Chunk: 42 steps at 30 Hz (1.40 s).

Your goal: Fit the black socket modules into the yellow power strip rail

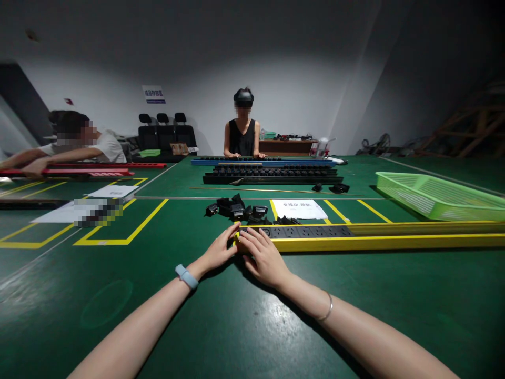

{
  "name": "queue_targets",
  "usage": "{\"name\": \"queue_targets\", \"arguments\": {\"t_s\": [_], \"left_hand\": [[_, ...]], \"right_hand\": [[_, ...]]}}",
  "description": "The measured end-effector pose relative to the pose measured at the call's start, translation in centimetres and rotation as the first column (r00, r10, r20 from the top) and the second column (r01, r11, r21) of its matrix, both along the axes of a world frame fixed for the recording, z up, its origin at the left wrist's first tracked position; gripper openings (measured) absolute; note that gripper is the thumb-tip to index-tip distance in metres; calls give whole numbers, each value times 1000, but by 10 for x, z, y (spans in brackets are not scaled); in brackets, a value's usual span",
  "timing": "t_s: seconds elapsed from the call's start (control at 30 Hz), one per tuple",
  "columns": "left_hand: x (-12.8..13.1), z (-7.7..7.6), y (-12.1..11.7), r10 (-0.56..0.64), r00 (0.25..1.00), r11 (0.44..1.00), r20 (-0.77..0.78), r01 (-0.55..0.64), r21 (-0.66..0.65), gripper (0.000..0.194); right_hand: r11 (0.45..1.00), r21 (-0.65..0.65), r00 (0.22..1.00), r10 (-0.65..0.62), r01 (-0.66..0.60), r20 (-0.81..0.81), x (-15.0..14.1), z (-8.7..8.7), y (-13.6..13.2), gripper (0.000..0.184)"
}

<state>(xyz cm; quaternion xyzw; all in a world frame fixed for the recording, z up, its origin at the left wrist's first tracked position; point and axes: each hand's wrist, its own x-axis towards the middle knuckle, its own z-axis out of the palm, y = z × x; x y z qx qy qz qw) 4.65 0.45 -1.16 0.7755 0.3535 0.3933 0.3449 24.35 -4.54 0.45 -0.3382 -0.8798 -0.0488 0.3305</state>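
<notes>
A long yellow rail lies across the table before me, with a row of black socket modules seated in its channel toward the left end. My left hand is at that left end, fingers on the far side and thumb on the near side, closed about it. Over the leftmost modules lies my right hand, its fingers stretched out across the channel and its thumb low by the rail's front wall. The fingers partly hide the modules under them. Just beyond the rail is a pile of loose black modules.
A green plastic basket stands at the right. A printed sheet lies behind the rail. Farther back are black rails, a blue rail and a seated person. Another person handles red rails at left.
</notes>
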Motion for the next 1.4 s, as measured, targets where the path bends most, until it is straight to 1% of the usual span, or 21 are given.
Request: {"name": "queue_targets", "arguments": {"t_s": [0.13, 0.27, 0.37, 0.5, 0.83, 0.97, 1.1, 1.27, 1.4], "left_hand": [[0, 2, -1, 22, 999, 999, -40, -21, 41, 64], [-1, 2, -1, 15, 998, 999, -54, -12, 51, 64], [-1, 2, -1, 18, 998, 998, -63, -14, 55, 64], [-1, 3, -1, 21, 997, 999, -79, -18, 43, 65], [1, 2, -1, 3, 999, 1000, -51, -2, 18, 66], [0, 2, -1, 30, 997, 999, -64, -28, 22, 67], [-1, 0, 1, 64, 993, 997, -101, -59, 57, 64], [0, -3, 2, 92, 986, 994, -139, -83, 71, 68], [2, -3, 1, 72, 982, 994, -175, -56, 91, 70]], "right_hand": [[999, -33, 996, 19, -16, 84, -2, 1, 1, 58], [998, -43, 993, 48, -43, 113, -4, 0, 3, 61], [999, -34, 992, 38, -34, 118, -5, 0, 4, 62], [1000, -23, 992, 7, -4, 123, -5, -1, 4, 59], [998, 12, 994, -63, 62, 92, -3, -4, 2, 53], [995, 8, 993, -99, 99, 70, -3, -3, 0, 54], [992, 8, 990, -130, 129, 52, -4, -1, -1, 52], [993, -5, 990, -120, 121, 72, -3, -1, -1, 54], [997, 3, 993, -79, 79, 83, -3, -3, 1, 59]]}}
